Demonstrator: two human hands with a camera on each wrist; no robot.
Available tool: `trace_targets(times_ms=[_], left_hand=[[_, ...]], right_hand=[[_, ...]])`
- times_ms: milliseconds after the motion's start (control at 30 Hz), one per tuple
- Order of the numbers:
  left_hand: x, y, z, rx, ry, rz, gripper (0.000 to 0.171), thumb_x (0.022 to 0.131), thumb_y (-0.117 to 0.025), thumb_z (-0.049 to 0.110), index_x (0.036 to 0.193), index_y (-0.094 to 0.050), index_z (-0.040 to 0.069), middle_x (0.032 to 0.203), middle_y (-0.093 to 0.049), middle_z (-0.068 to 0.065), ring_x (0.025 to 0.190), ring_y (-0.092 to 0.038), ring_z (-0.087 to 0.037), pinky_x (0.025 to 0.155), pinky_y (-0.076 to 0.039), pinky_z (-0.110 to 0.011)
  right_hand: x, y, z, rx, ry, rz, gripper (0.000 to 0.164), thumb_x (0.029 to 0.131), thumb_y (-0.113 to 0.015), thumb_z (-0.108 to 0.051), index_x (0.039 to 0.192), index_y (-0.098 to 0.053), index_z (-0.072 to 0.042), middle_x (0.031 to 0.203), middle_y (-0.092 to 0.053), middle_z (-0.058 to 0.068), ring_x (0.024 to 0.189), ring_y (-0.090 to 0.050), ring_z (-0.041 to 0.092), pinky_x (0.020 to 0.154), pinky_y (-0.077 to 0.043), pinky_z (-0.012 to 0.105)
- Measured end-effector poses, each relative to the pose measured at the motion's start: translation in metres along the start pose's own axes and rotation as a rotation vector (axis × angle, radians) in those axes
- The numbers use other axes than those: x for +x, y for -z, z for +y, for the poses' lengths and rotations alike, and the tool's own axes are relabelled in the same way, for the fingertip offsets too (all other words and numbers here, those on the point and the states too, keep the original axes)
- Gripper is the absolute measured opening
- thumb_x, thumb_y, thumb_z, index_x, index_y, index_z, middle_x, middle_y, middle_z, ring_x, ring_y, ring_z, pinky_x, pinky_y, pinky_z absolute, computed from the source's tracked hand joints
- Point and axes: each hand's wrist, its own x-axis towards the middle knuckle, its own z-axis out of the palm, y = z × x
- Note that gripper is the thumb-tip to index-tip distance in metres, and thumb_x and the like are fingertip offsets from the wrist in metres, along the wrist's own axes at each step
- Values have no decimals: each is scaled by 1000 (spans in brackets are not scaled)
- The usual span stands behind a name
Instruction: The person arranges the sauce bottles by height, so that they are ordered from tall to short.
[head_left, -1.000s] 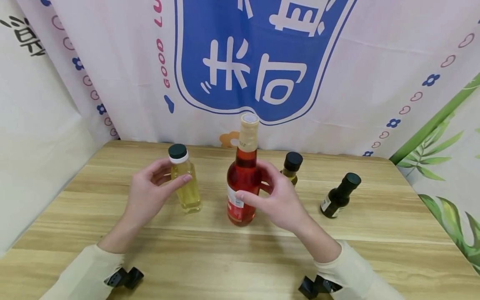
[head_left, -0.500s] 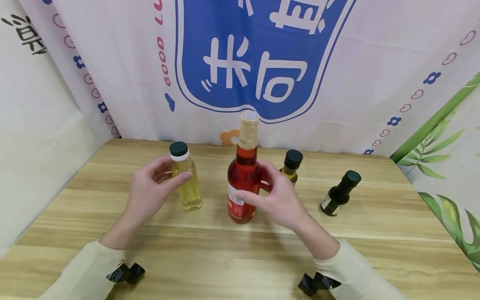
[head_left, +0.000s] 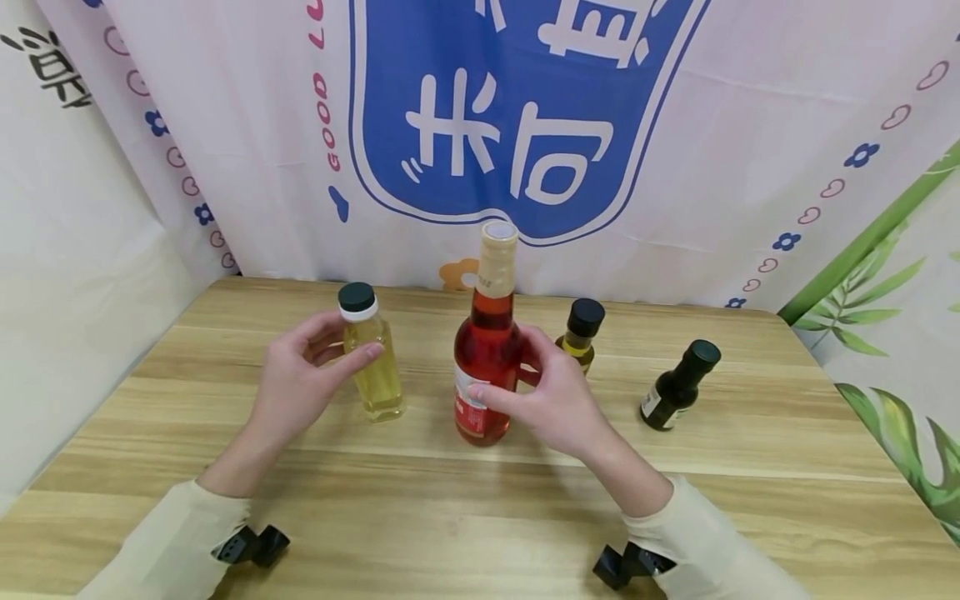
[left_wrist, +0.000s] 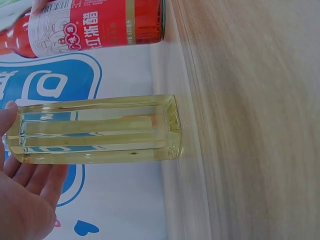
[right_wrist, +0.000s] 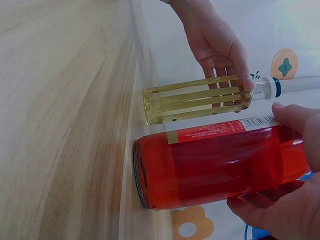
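On the left in the head view, my left hand [head_left: 303, 367] holds a clear bottle of pale yellow liquid [head_left: 378, 387] near its shoulder, thumb in front and fingers behind. That bottle has a dark green cap and stands upright. My right hand [head_left: 555, 404] grips a taller glass bottle of red vinegar [head_left: 487, 346] from its right side, with the thumb across the label. A cream wrap covers the neck of the vinegar bottle. The left wrist view shows its red-and-white label [left_wrist: 95, 25] with Chinese lettering. Both bases appear at the wooden tabletop in the wrist views.
Behind my right hand stands a small black-capped bottle [head_left: 585, 329], partly hidden. A short dark bottle with a green cap [head_left: 678, 387] is farther right on the wooden table [head_left: 420, 517]. A printed cloth [head_left: 720, 167] hangs along the table's back edge.
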Motion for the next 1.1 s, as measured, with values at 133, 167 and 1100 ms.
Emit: trace_targets(times_ms=[133, 167, 1100], left_hand=[[0, 1, 0, 6, -8, -1, 46, 95, -83, 18, 135, -67, 2, 137, -70, -15, 110, -63, 12, 92, -53, -4], [0, 1, 0, 7, -11, -2, 46, 95, -83, 18, 135, -67, 2, 137, -70, -16, 110, -63, 12, 92, -53, -4], [0, 1, 0, -6, -37, -1, 43, 94, -83, 13, 133, -68, 0, 134, -71, -17, 110, -64, 12, 92, -54, -5]], right_hand=[[1, -2, 2, -8, 18, 18, 71, 86, -89, -24, 148, -55, -17, 138, -69, 5, 128, -66, 24, 109, -59, 48], [1, -2, 3, -7, 25, 23, 71, 86, -90, -23, 148, -56, -16, 137, -69, 5, 127, -66, 24, 109, -59, 47], [6, -9, 8, 39, 95, 93, 67, 84, -91, -22, 143, -60, -16, 131, -72, 4, 119, -68, 22, 101, -63, 46]])
